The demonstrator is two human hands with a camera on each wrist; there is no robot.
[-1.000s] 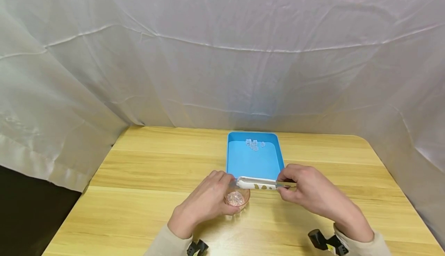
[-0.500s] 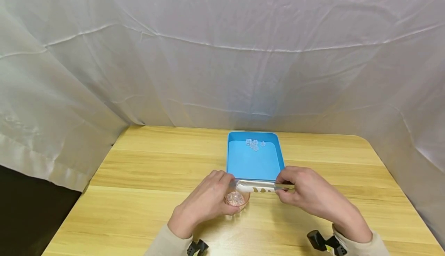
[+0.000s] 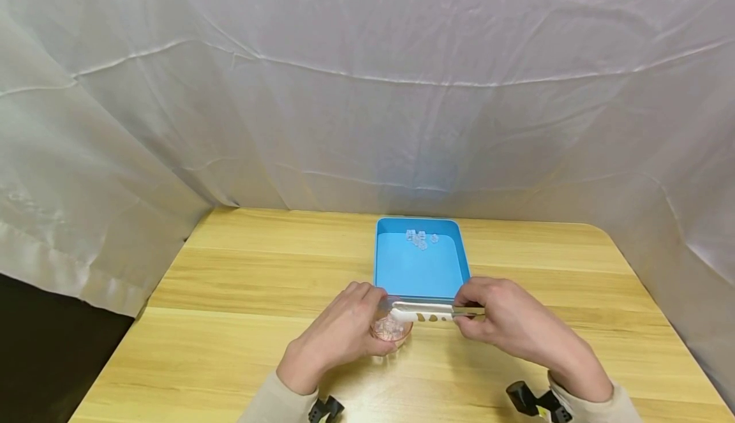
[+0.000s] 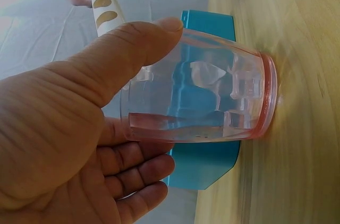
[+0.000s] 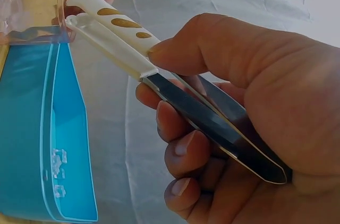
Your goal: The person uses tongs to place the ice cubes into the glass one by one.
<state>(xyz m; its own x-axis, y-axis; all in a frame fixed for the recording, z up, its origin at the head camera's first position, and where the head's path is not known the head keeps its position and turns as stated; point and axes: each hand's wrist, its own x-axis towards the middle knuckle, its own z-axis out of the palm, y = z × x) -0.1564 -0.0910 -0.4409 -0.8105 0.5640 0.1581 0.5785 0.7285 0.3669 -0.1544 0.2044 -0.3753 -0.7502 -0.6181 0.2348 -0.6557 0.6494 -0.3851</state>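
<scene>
My left hand (image 3: 341, 330) grips a clear, pink-tinted cup (image 4: 204, 88) that stands on the wooden table. Inside the cup lie several clear cubes (image 4: 241, 83) that look like acrylic ice. My right hand (image 3: 511, 318) pinches a pair of tongs (image 5: 175, 96) with metal arms and white ends marked with gold ovals. The tongs lie roughly level, their white tips (image 5: 74, 9) right at the cup's mouth. In the right wrist view the tips are slightly apart, with no cube visible between them. My left hand hides part of the cup in the head view.
Just behind the cup sits a blue tray (image 3: 422, 270), with several clear cubes (image 3: 418, 238) near its far wall. The light wooden table (image 3: 275, 270) extends to both sides. A pale curtain (image 3: 367, 123) hangs along the back and sides.
The right hand and the tongs have moved slightly down and left in the head view, so the tips overlap the cup's mouth more. The left hand and the cup have stayed put.
</scene>
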